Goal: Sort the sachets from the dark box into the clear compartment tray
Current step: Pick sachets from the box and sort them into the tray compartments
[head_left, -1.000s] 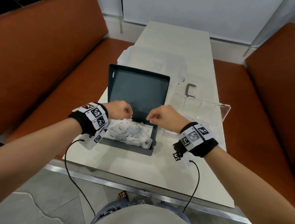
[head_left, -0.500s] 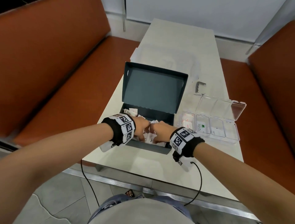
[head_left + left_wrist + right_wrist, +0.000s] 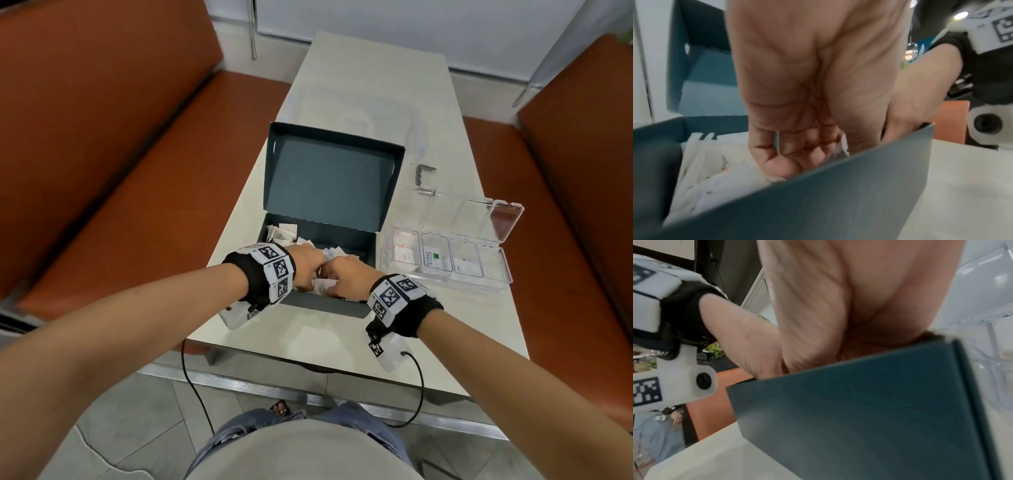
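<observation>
The dark box stands open on the table, its lid tilted back, with several white sachets piled inside. Both hands reach into its near half, almost touching. My left hand has its fingers curled down into the pile, with a sachet between fingers and thumb. My right hand curls over a white sachet; the box wall hides its fingertips in the right wrist view. The clear compartment tray lies right of the box, lid open, with sachets in three of its compartments.
A small grey bracket lies behind the tray. Crumpled clear plastic sits at the far end of the narrow table. Orange benches run along both sides. The table's near edge is just below my wrists.
Both hands have dropped from above the box into the sachet pile and come closer together. My head has shifted, so the tray is now in full view.
</observation>
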The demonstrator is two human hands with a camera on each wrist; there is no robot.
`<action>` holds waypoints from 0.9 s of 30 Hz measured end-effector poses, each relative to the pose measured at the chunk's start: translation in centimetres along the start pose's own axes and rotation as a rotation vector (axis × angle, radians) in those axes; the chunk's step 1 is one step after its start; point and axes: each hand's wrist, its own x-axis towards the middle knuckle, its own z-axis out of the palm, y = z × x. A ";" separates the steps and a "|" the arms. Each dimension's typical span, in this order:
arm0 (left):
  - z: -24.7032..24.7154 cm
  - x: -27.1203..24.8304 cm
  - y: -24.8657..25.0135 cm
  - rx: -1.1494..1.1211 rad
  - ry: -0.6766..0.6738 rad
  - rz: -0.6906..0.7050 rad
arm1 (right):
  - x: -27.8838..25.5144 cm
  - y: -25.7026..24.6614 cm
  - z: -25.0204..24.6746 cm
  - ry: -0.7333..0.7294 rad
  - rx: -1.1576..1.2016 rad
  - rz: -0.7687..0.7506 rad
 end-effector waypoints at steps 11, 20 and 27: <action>-3.3 -3.5 -3.8 -0.916 0.341 0.025 | -1.9 0.6 -5.0 0.347 0.832 0.076; -3.9 -2.5 -0.9 -2.004 0.293 0.127 | -2.3 -0.2 -6.9 0.383 1.257 0.004; -5.2 -1.4 0.9 -1.987 0.211 0.177 | -2.7 0.8 -7.3 0.538 0.874 0.096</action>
